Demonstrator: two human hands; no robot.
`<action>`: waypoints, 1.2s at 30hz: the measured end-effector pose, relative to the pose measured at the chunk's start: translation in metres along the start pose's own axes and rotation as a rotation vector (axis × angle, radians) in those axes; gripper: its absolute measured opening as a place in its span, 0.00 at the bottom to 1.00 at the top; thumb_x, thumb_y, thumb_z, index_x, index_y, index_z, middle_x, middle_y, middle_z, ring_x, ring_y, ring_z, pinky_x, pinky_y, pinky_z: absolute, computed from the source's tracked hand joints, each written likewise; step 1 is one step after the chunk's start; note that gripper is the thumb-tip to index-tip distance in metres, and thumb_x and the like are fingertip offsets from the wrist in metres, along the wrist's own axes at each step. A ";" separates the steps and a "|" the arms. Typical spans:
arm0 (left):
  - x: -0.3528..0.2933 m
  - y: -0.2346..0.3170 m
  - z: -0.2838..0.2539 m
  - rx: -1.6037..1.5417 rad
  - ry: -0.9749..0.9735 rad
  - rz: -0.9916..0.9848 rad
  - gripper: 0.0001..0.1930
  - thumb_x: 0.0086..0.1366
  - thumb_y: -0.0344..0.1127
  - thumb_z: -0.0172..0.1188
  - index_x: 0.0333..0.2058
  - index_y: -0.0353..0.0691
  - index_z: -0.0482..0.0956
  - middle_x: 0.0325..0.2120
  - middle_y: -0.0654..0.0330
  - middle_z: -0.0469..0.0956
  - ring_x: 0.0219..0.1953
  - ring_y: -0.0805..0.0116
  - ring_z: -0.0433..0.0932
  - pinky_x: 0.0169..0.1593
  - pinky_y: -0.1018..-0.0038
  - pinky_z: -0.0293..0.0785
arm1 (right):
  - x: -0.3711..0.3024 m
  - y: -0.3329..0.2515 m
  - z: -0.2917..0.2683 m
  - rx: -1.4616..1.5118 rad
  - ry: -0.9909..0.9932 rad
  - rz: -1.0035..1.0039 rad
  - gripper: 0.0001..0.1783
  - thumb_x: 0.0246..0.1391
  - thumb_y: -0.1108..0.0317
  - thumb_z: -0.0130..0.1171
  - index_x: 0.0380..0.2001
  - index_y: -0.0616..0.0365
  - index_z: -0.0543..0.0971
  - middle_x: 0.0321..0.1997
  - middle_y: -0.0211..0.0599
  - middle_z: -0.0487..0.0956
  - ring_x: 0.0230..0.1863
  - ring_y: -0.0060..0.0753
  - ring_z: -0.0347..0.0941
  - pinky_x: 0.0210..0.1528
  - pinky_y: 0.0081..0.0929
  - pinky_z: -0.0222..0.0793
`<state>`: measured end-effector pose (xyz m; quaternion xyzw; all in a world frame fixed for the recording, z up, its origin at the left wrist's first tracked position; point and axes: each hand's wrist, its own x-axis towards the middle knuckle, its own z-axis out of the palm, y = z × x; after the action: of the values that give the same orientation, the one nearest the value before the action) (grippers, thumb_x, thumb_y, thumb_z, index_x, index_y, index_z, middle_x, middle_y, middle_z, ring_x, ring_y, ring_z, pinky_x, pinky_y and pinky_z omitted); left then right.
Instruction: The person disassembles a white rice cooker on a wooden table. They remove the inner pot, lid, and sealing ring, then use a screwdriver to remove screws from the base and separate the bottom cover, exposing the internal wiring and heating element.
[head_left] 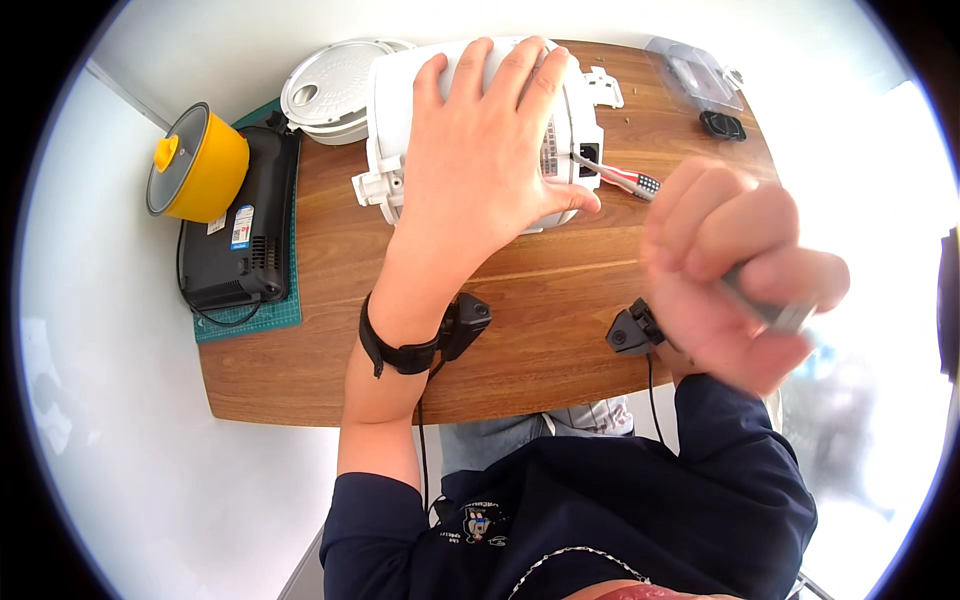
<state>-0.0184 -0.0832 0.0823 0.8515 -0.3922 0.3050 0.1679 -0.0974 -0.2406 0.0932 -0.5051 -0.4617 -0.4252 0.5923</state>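
Note:
My left hand (490,150) lies spread over a white rounded appliance (392,95), pressing on its side at the far middle of the table. A black power socket (588,158) shows at the appliance's right end, and a white latch-like part (378,188) juts from its left. A slim grey, white and red item (632,181) with a dark dotted end sticks out beside the socket. My right hand (740,260) is raised over the table's right side, closed around a small grey object (785,315). That object is blurred and mostly hidden by the fingers.
A round white lid (335,85) lies left of the appliance. Further left, a yellow pot (215,165) stands on a black device (225,265) over a green mat (285,312). At the far right are a clear plastic box (690,75) and a small black part (722,126).

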 end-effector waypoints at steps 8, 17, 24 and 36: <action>0.004 0.007 0.000 -0.025 0.017 -0.027 0.54 0.36 0.61 0.80 0.62 0.41 0.72 0.58 0.60 0.73 0.60 0.51 0.68 0.63 0.45 0.60 | -0.007 0.012 0.043 -0.342 -0.400 -0.245 0.15 0.66 0.57 0.58 0.32 0.55 0.69 0.25 0.32 0.69 0.17 0.27 0.62 0.18 0.25 0.58; 0.002 0.012 0.005 0.077 -0.036 -0.053 0.57 0.37 0.66 0.77 0.65 0.42 0.69 0.62 0.60 0.71 0.63 0.50 0.66 0.64 0.45 0.58 | -0.032 0.032 0.075 -0.583 -0.368 -0.159 0.11 0.27 0.68 0.63 0.16 0.48 0.70 0.19 0.20 0.65 0.17 0.24 0.60 0.19 0.19 0.52; 0.002 0.018 -0.001 0.060 -0.017 -0.041 0.50 0.44 0.62 0.77 0.62 0.38 0.71 0.61 0.59 0.69 0.62 0.49 0.66 0.63 0.44 0.60 | -0.021 0.030 0.065 -0.540 -0.376 -0.272 0.10 0.47 0.66 0.64 0.22 0.53 0.72 0.20 0.24 0.67 0.17 0.26 0.65 0.19 0.21 0.57; -0.050 0.035 0.003 0.266 -0.003 0.042 0.50 0.48 0.71 0.64 0.66 0.48 0.72 0.68 0.62 0.66 0.70 0.47 0.62 0.65 0.39 0.58 | 0.030 -0.035 -0.002 -0.011 0.105 0.043 0.26 0.71 0.43 0.45 0.41 0.57 0.77 0.23 0.32 0.68 0.16 0.25 0.60 0.19 0.27 0.56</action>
<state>-0.0697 -0.0790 0.0495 0.8584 -0.3661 0.3564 0.0464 -0.1250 -0.2484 0.1292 -0.4952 -0.4165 -0.4409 0.6220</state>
